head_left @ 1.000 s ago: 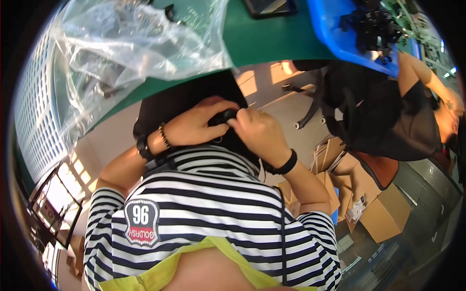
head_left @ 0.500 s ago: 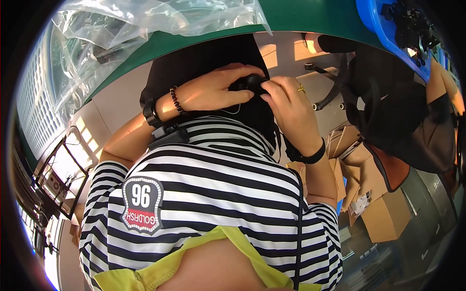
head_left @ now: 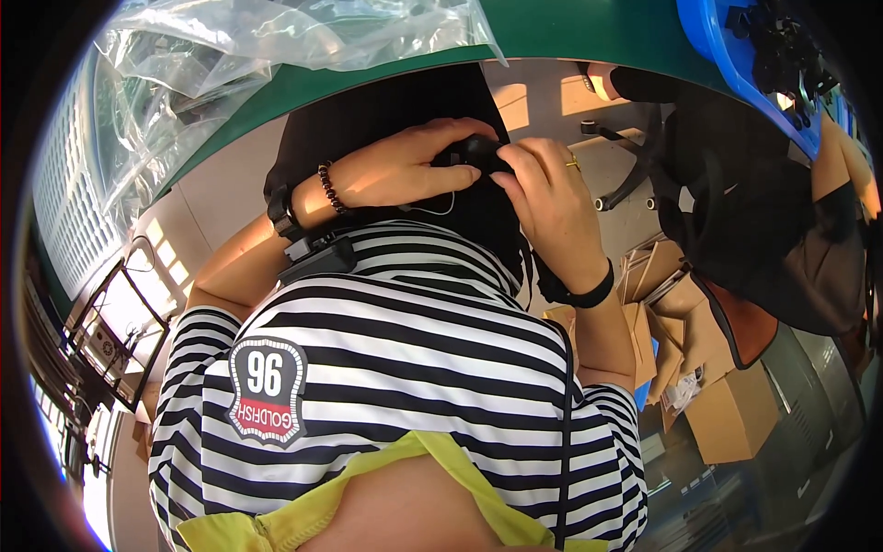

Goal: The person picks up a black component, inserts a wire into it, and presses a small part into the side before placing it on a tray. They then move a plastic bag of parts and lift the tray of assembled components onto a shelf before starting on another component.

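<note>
Both hands meet on a small black part [head_left: 478,152] held just below the edge of the green table [head_left: 589,32]. The left hand [head_left: 405,170] reaches in from the left with its fingers curled over the top of the part, gripping it; a bead bracelet [head_left: 331,189] and a black wrist strap [head_left: 283,213] sit on that forearm. The right hand [head_left: 543,198] comes up from below the part, fingertips pinching its right side, with a ring on one finger and a black band [head_left: 584,294] round the wrist. A thin wire loops down from the part. Under the hands lies the striped shirt [head_left: 414,368]. On the table, left of the part, sits crumpled clear plastic [head_left: 258,55]; right of it, a blue tray [head_left: 727,46] of dark pieces. Cardboard boxes [head_left: 727,405] lie on the floor lower right of the part.
</note>
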The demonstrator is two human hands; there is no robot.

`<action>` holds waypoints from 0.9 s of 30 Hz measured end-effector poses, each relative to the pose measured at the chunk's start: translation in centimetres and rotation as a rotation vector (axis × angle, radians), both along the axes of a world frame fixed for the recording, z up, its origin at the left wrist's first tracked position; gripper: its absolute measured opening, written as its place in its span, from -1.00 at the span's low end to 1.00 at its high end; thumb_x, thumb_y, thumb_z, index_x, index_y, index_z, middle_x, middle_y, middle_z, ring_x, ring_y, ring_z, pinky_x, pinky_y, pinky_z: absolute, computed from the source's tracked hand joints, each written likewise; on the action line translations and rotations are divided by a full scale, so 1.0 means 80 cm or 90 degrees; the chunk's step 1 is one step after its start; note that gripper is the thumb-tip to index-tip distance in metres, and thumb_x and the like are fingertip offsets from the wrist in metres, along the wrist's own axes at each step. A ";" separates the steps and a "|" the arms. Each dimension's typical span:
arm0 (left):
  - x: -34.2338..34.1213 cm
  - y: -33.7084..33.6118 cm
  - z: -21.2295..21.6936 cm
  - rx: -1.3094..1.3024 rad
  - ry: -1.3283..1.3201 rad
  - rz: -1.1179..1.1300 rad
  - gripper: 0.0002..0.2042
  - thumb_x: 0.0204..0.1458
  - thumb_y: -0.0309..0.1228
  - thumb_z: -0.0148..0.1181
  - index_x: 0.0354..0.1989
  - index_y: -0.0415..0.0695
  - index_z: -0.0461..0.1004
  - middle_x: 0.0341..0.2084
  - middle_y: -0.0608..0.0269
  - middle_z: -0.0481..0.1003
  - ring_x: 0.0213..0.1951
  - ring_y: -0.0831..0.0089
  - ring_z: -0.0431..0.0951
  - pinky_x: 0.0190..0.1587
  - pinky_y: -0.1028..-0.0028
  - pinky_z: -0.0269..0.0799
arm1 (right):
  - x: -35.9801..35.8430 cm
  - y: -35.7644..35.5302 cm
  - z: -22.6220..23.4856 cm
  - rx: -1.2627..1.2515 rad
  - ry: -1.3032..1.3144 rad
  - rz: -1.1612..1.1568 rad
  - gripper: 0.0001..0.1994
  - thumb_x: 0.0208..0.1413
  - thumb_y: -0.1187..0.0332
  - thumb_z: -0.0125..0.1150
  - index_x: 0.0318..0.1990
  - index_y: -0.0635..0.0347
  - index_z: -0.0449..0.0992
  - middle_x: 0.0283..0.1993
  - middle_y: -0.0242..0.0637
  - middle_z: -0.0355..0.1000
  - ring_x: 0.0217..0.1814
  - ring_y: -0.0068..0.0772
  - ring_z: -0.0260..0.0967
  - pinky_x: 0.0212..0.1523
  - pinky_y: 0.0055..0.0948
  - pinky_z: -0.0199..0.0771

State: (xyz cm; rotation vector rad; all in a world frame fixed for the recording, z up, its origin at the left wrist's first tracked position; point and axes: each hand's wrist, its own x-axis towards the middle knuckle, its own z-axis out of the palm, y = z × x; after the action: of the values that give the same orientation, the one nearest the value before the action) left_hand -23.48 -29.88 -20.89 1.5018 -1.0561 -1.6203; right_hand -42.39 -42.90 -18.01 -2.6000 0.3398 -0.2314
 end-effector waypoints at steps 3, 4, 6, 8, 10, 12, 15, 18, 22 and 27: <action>-0.003 0.003 -0.007 -0.042 -0.037 -0.003 -0.47 0.25 -0.22 0.14 0.36 -0.12 0.28 0.13 0.04 0.43 0.04 0.31 0.50 0.10 0.40 0.42 | 0.001 -0.004 -0.001 0.016 0.008 0.052 -0.74 0.11 0.49 0.30 -0.04 0.22 0.48 -0.10 -0.19 0.40 -0.10 -0.07 0.42 -0.10 -0.24 0.48; -0.004 0.003 -0.009 -0.042 -0.037 -0.003 -0.47 0.25 -0.22 0.14 0.36 -0.12 0.28 0.13 0.04 0.43 0.04 0.31 0.50 0.10 0.40 0.42 | 0.002 -0.005 0.000 0.017 0.008 0.053 -0.74 0.11 0.49 0.30 -0.04 0.22 0.48 -0.10 -0.19 0.40 -0.10 -0.07 0.42 -0.10 -0.24 0.48; -0.004 0.004 -0.011 -0.043 -0.055 -0.011 -0.47 0.25 -0.23 0.13 0.36 -0.13 0.28 0.14 0.04 0.42 0.05 0.31 0.50 0.12 0.39 0.42 | 0.004 -0.007 0.003 -0.005 0.007 0.097 -0.71 0.09 0.52 0.30 -0.02 0.23 0.48 -0.09 -0.21 0.39 -0.09 -0.09 0.41 -0.09 -0.26 0.48; -0.004 0.003 -0.015 -0.044 -0.063 -0.015 -0.47 0.25 -0.23 0.13 0.36 -0.13 0.27 0.14 0.03 0.41 0.05 0.31 0.50 0.13 0.39 0.42 | 0.004 -0.006 0.003 -0.017 0.008 0.120 -0.70 0.08 0.53 0.30 -0.02 0.24 0.48 -0.08 -0.22 0.39 -0.09 -0.09 0.41 -0.09 -0.26 0.47; -0.003 0.004 -0.020 -0.050 -0.071 -0.034 -0.47 0.26 -0.23 0.11 0.37 -0.13 0.26 0.16 0.04 0.39 0.03 0.33 0.51 0.09 0.40 0.45 | 0.003 -0.003 0.001 -0.028 0.026 0.101 -0.76 0.10 0.52 0.28 -0.07 0.25 0.47 -0.07 -0.22 0.38 -0.08 -0.11 0.41 -0.10 -0.26 0.48; -0.003 0.004 -0.019 -0.054 -0.076 -0.043 -0.48 0.27 -0.23 0.10 0.37 -0.13 0.26 0.17 0.05 0.38 0.03 0.34 0.51 0.07 0.41 0.47 | 0.003 0.000 -0.002 -0.034 0.035 0.092 -0.79 0.11 0.52 0.27 -0.09 0.25 0.46 -0.07 -0.21 0.37 -0.08 -0.11 0.41 -0.10 -0.26 0.48; 0.000 -0.002 -0.012 0.004 0.007 -0.035 -0.48 0.28 -0.24 0.07 0.38 -0.12 0.24 0.20 0.07 0.35 -0.02 0.37 0.52 -0.03 0.45 0.52 | 0.003 0.005 -0.011 -0.080 0.103 0.032 -0.83 0.17 0.40 0.28 -0.20 0.24 0.43 -0.12 -0.17 0.41 -0.14 -0.09 0.46 -0.20 -0.23 0.48; 0.002 -0.006 0.006 0.058 0.028 -0.034 -0.48 0.28 -0.24 0.07 0.38 -0.12 0.23 0.20 0.09 0.34 -0.08 0.41 0.54 -0.09 0.48 0.55 | 0.005 0.006 -0.021 -0.068 0.118 0.008 -0.79 0.20 0.29 0.28 -0.27 0.22 0.40 -0.22 -0.15 0.43 -0.24 -0.06 0.48 -0.30 -0.22 0.47; -0.005 -0.003 0.002 0.069 0.050 0.002 -0.47 0.28 -0.25 0.07 0.39 -0.10 0.22 0.20 0.10 0.34 -0.16 0.46 0.55 -0.13 0.50 0.56 | 0.011 0.008 -0.028 -0.030 0.143 -0.048 -0.72 0.22 0.19 0.28 -0.32 0.21 0.40 -0.35 -0.14 0.44 -0.36 -0.03 0.48 -0.41 -0.19 0.43; -0.010 0.004 -0.012 0.007 0.023 0.020 -0.46 0.27 -0.24 0.07 0.40 -0.08 0.21 0.19 0.12 0.34 -0.24 0.49 0.55 -0.16 0.50 0.56 | 0.014 0.011 -0.021 -0.010 0.158 -0.093 -0.70 0.23 0.19 0.28 -0.38 0.21 0.39 -0.42 -0.18 0.43 -0.43 -0.06 0.46 -0.46 -0.18 0.41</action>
State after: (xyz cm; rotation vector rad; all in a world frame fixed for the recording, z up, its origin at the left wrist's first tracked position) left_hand -24.31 -29.57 -21.83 1.4842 -1.0006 -1.6282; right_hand -41.25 -41.99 -19.67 -2.6256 0.6180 0.0402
